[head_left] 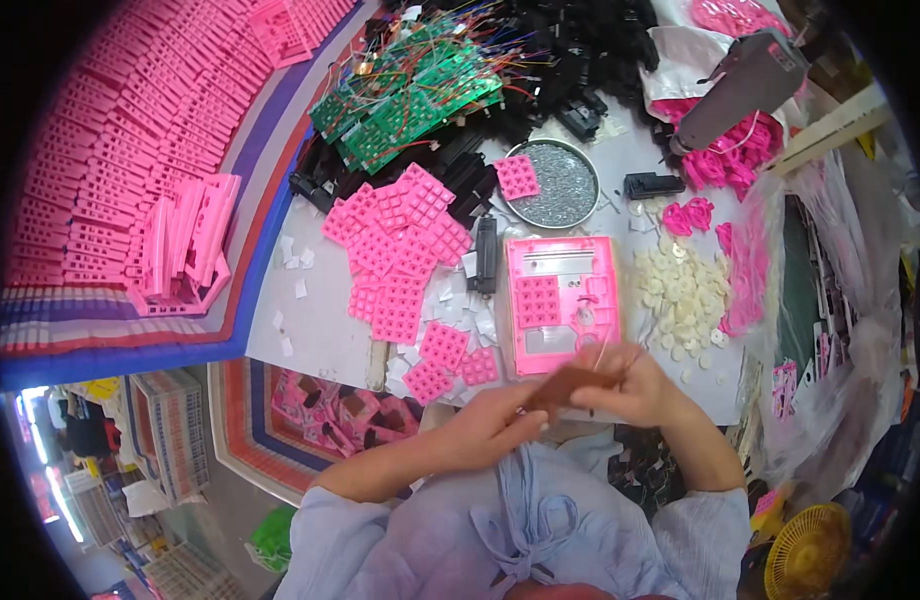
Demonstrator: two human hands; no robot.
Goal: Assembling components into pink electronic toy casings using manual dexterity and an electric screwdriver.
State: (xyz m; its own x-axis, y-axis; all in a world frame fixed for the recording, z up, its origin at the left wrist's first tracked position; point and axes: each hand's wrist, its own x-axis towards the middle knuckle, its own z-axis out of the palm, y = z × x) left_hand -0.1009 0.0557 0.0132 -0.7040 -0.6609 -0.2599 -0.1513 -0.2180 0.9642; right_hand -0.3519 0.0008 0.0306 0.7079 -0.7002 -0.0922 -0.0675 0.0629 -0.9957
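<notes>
A flat brown board (568,386), perhaps a circuit board seen from its back, is tilted between my hands near the table's front edge. My right hand (635,388) pinches its right side between thumb and fingers. My left hand (492,428) is closed around its left end, with some fingertips hidden. Just beyond the hands lies a pink plastic casing (609,275), its inside facing up. A pink rubber keypad (537,301) sits inside it on the left.
Left of the casing is a pile of pink keypads (395,255). Behind stand a round tin of screws (570,190) and green circuit boards (420,110) with wires. Whitish discs (683,295) lie to the right. A grey power screwdriver (745,88) hangs at upper right. Pink casings (130,150) fill the left.
</notes>
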